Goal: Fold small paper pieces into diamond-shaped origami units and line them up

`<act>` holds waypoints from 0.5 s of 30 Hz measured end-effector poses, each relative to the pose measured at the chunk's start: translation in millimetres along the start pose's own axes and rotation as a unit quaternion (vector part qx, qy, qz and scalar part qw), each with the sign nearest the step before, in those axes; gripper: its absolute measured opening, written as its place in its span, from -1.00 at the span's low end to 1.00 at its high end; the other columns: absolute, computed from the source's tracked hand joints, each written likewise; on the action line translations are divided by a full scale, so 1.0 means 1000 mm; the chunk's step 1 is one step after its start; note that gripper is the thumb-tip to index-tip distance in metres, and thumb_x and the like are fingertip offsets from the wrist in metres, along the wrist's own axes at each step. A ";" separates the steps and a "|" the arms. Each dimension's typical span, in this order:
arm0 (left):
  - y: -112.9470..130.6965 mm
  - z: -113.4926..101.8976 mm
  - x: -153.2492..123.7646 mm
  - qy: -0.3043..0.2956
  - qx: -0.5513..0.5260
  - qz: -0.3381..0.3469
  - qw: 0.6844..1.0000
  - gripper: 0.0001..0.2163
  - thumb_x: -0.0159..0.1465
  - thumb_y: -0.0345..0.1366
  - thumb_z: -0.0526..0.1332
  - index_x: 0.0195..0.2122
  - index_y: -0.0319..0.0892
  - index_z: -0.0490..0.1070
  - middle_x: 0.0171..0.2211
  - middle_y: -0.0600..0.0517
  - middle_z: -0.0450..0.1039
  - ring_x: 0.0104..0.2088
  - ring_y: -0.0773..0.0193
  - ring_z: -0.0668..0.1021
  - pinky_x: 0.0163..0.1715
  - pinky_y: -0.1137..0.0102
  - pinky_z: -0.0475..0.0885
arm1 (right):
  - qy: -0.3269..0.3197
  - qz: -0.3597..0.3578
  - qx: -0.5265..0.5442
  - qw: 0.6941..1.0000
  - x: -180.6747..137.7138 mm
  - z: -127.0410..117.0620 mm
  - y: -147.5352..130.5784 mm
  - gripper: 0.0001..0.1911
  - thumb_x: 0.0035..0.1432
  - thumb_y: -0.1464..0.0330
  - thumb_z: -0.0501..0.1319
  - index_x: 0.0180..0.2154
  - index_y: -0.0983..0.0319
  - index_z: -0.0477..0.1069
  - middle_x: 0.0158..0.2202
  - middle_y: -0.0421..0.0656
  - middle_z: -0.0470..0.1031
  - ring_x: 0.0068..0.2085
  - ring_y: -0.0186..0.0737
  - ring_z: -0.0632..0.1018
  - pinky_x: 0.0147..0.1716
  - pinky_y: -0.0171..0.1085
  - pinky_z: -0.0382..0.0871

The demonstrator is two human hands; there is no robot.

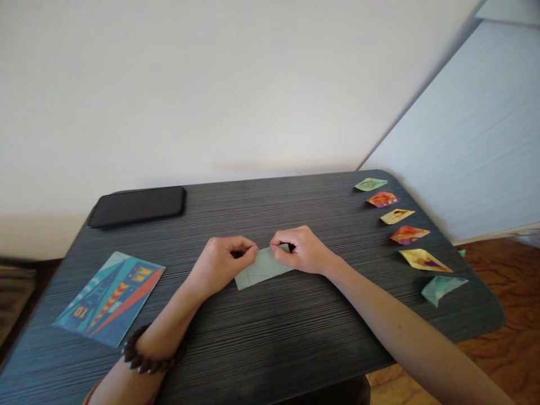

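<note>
A pale green sheet of origami paper [262,268], folded to a strip with crease lines across it, lies at the middle of the table. My left hand [225,260] pinches its upper edge between thumb and fingers. Close beside it, my right hand [301,250] pinches the same edge a little further right and covers part of the paper's right end. A bracelet of dark beads [147,354] circles my left wrist.
Several small folded paper pieces, among them a red one [410,235] and a teal one [442,289], line the table's right side. A printed blue sheet [112,298] lies at left. Behind it rests a black flat case [138,207]. A wall [236,84] borders the table's back.
</note>
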State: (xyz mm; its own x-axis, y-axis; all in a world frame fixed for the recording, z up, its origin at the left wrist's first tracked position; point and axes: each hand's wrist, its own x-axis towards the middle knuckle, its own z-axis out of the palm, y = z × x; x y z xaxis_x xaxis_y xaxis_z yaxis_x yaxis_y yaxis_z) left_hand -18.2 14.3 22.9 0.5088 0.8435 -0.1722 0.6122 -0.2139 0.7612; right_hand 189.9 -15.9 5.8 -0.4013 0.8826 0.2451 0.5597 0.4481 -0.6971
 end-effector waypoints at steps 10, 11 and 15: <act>-0.003 -0.016 0.000 -0.034 -0.005 -0.006 0.999 -0.78 0.18 -0.21 0.11 -0.34 -0.16 0.52 -0.44 0.11 0.56 -0.40 0.30 0.56 -0.39 0.51 0.40 | 0.023 0.004 0.031 0.999 -0.001 -0.015 0.010 -0.85 0.06 0.41 0.12 -0.51 0.27 0.39 -0.60 -0.30 0.38 -0.62 -0.50 0.26 -0.54 -0.44 0.11; -0.004 -0.017 -0.001 -0.041 -0.011 -0.008 0.999 -0.78 0.18 -0.21 0.11 -0.34 -0.15 0.52 -0.45 0.11 0.56 -0.40 0.30 0.56 -0.40 0.51 0.41 | 0.022 0.007 0.035 0.999 -0.001 -0.017 0.010 -0.85 0.07 0.41 0.12 -0.51 0.27 0.39 -0.60 -0.30 0.38 -0.63 -0.51 0.25 -0.55 -0.44 0.11; -0.009 -0.020 -0.001 -0.053 -0.023 -0.007 0.998 -0.80 0.17 -0.22 0.12 -0.34 -0.14 0.51 -0.47 0.12 0.56 -0.42 0.30 0.57 -0.41 0.50 0.42 | 0.016 0.005 0.050 0.999 -0.003 -0.024 0.011 -0.83 0.07 0.38 0.13 -0.52 0.27 0.39 -0.61 -0.30 0.38 -0.63 -0.50 0.26 -0.56 -0.43 0.11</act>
State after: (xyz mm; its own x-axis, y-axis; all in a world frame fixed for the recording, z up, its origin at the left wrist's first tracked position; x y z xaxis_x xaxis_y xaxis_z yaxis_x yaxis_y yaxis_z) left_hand -36.0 25.0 28.6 0.5641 0.7881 -0.2462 0.5923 -0.1786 0.7857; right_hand 214.6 -9.9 13.3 -0.3723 0.8916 0.2578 0.4884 0.4244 -0.7625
